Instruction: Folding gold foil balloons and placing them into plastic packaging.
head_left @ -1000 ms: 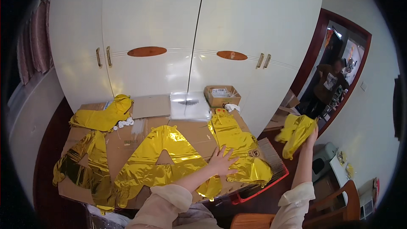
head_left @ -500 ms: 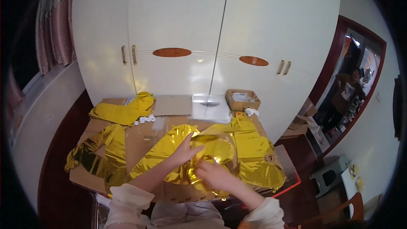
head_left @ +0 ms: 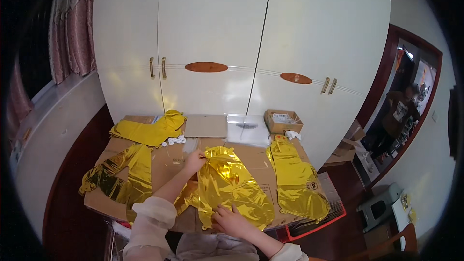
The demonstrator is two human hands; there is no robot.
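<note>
Head view: the left hand (head_left: 195, 162) clamps its fingers on the far left corner of a gold foil piece (head_left: 231, 181) mid-bench (head_left: 166, 166); the foil looks light, limp, slippery, easily creased, best pinched by its edges. The right hand (head_left: 233, 221) touches its near part, finger closure unclear.
</note>
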